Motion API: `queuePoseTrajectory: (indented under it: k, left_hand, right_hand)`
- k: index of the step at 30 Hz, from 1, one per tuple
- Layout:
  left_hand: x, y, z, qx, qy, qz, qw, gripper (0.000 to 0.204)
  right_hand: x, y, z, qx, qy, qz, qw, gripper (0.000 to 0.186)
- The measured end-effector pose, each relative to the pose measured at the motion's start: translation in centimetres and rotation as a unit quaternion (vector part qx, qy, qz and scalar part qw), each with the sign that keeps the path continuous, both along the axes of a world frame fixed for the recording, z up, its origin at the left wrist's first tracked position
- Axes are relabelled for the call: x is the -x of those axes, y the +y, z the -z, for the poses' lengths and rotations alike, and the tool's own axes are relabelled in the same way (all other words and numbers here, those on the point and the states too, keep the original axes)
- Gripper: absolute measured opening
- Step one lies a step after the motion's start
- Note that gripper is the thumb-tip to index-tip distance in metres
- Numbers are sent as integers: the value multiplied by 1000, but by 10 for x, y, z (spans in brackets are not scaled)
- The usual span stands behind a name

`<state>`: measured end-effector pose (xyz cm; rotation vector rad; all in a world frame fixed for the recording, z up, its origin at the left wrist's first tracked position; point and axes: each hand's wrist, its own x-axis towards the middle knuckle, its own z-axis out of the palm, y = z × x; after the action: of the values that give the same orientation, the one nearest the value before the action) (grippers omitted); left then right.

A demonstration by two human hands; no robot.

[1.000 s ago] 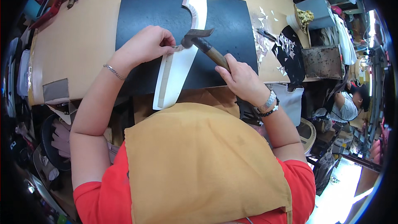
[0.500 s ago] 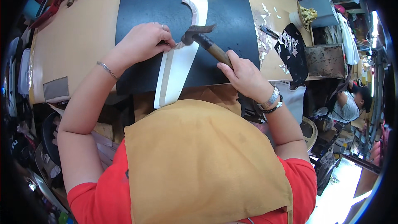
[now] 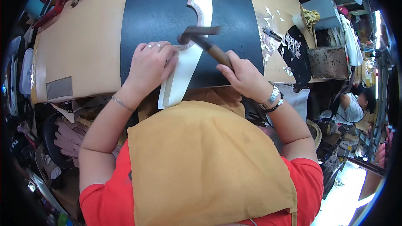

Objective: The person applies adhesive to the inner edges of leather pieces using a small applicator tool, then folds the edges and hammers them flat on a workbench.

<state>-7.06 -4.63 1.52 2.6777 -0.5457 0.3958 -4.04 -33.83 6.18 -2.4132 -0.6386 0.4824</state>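
A long white curved piece of leather-like material (image 3: 185, 74) lies lengthwise across a dark board (image 3: 146, 21). A pinkish-beige folded margin runs along its left edge, with pleats at the inner curve. My left hand (image 3: 153, 65) is closed at that edge, knuckles up and fingers curled against the margin; its fingertips are partly hidden. My right hand (image 3: 250, 79) is wrapped round the wooden handle of a hammer (image 3: 220, 55). The hammer's dark head, slightly blurred, is over the curve close to my left fingers; whether it touches cannot be told.
Small white triangular scraps (image 3: 268, 37) are scattered right of the board, beside a black-handled cutting tool (image 3: 272, 33) and a black cloth (image 3: 298, 65). A rusty metal box (image 3: 328, 62) stands at the bench's right edge. Pink strips (image 3: 71, 136) sit below the bench at left.
My left hand has drawn nearer to me and turned knuckles-up along the edge. The hammer head has shifted slightly left. The white piece and board have barely moved.
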Motion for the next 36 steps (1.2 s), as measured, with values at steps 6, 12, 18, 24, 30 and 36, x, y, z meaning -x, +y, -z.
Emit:
queuePoseTrajectory:
  k: [6, 12, 18, 24, 30, 36]
  left_hand:
    - [25, -5, 8, 30, 34, -145, 988, 67]
    - [20, 1, 8, 4, 38, -129, 991, 63]
    - [-3, 12, 2, 31, 73, -95, 992, 49]
    - [-29, 14, -6, 206, 195, -131, 950, 51]
    - [-47, 16, -9, 237, 296, -142, 914, 53]
    - [-50, 9, -1, 333, 274, -161, 888, 37]
  right_hand:
    - [-6, 10, -1, -58, 17, -7, 998, 37]
    - [-15, 19, -7, 23, -38, -29, 999, 38]
    - [-19, 9, -6, 61, -1, 0, 998, 37]
    - [-19, 10, 14, 7, -27, 22, 999, 36]
    - [-17, 10, 20, 10, -32, 22, 999, 36]
    - [-14, 12, 19, 17, -39, 26, 999, 36]
